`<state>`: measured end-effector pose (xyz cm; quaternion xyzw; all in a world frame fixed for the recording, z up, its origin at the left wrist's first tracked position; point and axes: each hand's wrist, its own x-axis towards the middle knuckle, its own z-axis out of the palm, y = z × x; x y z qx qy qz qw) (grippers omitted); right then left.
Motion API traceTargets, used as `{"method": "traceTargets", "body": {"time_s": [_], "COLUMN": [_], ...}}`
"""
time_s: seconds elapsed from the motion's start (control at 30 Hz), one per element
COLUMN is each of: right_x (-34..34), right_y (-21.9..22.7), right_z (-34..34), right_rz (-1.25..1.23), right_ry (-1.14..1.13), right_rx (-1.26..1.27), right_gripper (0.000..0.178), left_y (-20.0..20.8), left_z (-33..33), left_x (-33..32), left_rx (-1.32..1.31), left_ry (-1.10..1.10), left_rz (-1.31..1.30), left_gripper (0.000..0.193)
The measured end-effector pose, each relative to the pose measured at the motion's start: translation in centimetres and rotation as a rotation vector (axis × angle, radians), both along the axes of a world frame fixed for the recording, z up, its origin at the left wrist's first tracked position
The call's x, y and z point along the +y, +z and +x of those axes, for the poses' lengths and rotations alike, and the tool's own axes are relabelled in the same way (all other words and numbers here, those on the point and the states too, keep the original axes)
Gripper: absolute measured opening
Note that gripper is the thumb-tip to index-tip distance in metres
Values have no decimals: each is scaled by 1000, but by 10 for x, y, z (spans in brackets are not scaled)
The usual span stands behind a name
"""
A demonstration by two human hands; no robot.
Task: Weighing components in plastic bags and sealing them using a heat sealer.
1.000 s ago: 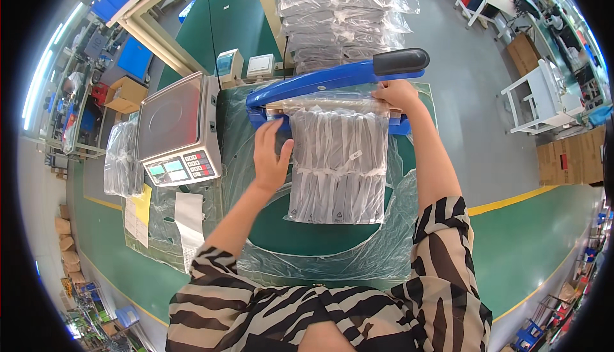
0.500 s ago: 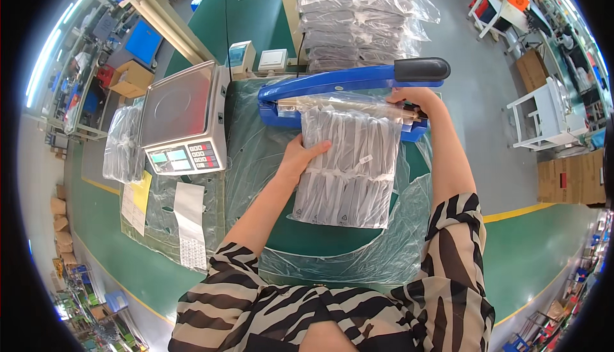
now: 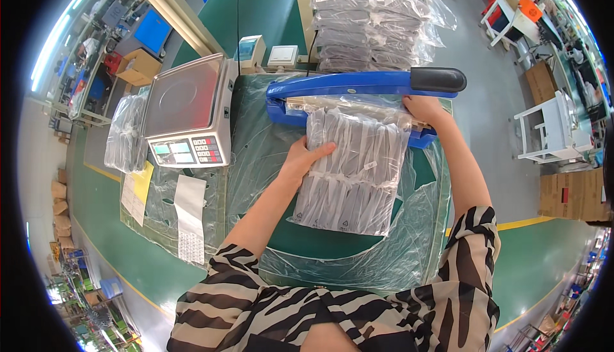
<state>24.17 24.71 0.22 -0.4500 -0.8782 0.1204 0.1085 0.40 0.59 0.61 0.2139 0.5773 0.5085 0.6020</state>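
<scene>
Bag (image 3: 361, 166) of grey goods, top end at blue sealer (image 3: 286, 114). Probably light, floppy, slick; best held by both sides. Left hand (image 3: 306, 160) clasps left edge, thumb on top. Right hand (image 3: 423, 109) near upper right corner; pinch unclear, lever (image 3: 358, 84) overhead. Scale (image 3: 204, 148) left, bag stack (image 3: 374, 23) behind.

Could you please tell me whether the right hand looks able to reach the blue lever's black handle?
Probably yes: the right hand appears close to the black handle, and nothing visible blocks the way between them.
</scene>
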Motion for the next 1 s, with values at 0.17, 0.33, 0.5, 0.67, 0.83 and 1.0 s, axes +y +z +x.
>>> {"method": "traceTargets", "body": {"time_s": [0.17, 0.33, 0.5, 0.67, 0.83, 1.0], "right_x": [8, -9, -32, -28, -26, -28], "right_y": [19, 33, 45, 29, 31, 41], "right_z": [-19, -82, -106, -109, -112, -107], "right_rz": [49, -59, -162, -176, -303, -239], "right_ry": [121, 523, 494, 352, 280, 319], "right_rx": [228, 452, 162, 152, 36, -20], "right_gripper": [20, 22, 25, 31, 39, 42], "left_y": [-1, 1, 1, -1, -10, -8], "left_z": [0, 2, 2, -1, -6, -2], "left_x": [1, 1, 0, 1, -1, -1], "left_rx": [33, 29, 50, 60, 1, 38], "left_ry": [3, 25, 39, 20, 40, 52], "left_rz": [-14, -14, -34, -59, -16, 1], "left_gripper": [73, 73, 74, 76, 78, 76]}}
